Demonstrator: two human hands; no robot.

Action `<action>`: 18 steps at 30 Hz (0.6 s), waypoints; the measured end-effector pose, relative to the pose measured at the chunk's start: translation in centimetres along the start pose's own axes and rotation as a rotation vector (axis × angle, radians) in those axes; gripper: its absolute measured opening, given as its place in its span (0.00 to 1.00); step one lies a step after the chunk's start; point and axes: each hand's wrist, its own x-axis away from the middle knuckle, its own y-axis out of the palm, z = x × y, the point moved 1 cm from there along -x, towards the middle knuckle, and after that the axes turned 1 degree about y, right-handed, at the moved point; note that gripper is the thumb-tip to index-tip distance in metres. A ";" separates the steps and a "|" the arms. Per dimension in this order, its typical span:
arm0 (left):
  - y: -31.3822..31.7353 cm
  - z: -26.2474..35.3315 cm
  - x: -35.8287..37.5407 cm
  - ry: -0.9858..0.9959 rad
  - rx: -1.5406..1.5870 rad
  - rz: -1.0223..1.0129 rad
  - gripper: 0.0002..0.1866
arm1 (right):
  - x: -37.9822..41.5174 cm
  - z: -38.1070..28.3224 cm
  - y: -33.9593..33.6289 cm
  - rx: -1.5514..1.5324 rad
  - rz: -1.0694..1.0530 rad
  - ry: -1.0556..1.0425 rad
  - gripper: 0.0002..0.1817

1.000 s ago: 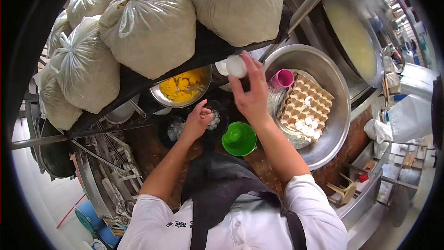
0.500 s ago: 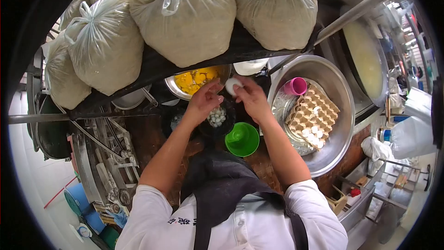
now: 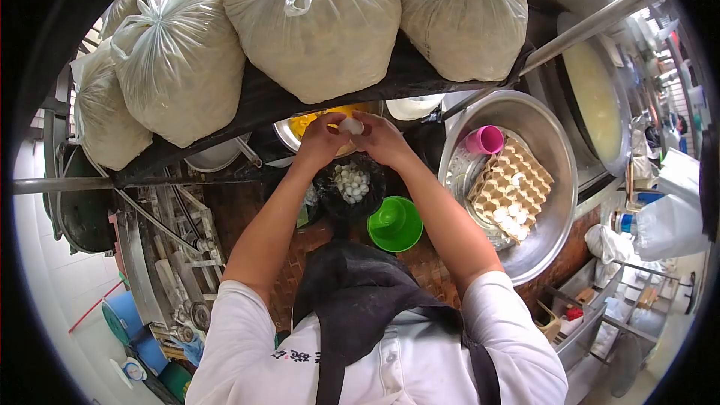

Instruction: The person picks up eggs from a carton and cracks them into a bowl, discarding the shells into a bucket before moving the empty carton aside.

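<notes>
A white egg (image 3: 351,127) is held between both hands over the near rim of a metal bowl (image 3: 285,133) with yellow yolks (image 3: 303,123) in it. My left hand (image 3: 322,141) grips the egg's left side with its fingertips, and my right hand (image 3: 381,139) grips its right side. Whether the shell is cracked is too small to tell. Just below the hands, a black-lined container (image 3: 326,191) holds several white shells (image 3: 351,182). Right of that stands a green bucket (image 3: 395,223).
At the right, a large metal basin (image 3: 551,240) holds egg trays (image 3: 517,180) with white eggs or shells and a pink cup (image 3: 484,140). Tied plastic bags (image 3: 315,37) fill a shelf above the bowl, with a metal rail (image 3: 585,34) at its right end.
My two hands have come together over the bowl's near side. The egg was in my right hand alone; now both hands hold it. The view has shifted slightly.
</notes>
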 end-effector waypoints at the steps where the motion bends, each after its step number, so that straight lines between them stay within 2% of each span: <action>1: 0.2 -0.3 -0.1 0.020 -0.007 0.043 0.19 | -0.6 0.3 0.4 0.115 0.053 -0.045 0.31; 2: 0.4 -0.5 -0.3 0.041 -0.015 0.087 0.19 | -1.1 0.5 0.7 0.231 0.106 -0.090 0.32; 6: 0.8 -1.6 -1.0 0.098 -0.076 0.221 0.18 | -2.3 0.6 1.7 0.188 0.188 -0.144 0.25; 8: 0.7 -2.0 -1.4 0.101 -0.107 0.221 0.17 | -2.5 -1.5 1.6 0.194 0.177 -0.115 0.22; 11: 0.9 -2.9 -2.2 0.063 -0.180 0.238 0.15 | -4.0 -0.9 2.0 0.209 0.195 -0.209 0.18; 14: 0.5 -3.1 -2.8 0.095 -0.295 0.264 0.13 | -4.8 -1.2 1.7 0.370 0.194 -0.177 0.17; 17: -0.1 -3.2 -3.3 0.222 -0.395 0.305 0.11 | -6.2 1.6 2.2 0.630 0.369 -0.418 0.17; 18: -0.2 -3.3 -3.3 0.273 -0.425 0.321 0.11 | -6.1 1.4 2.0 0.679 0.310 -0.351 0.17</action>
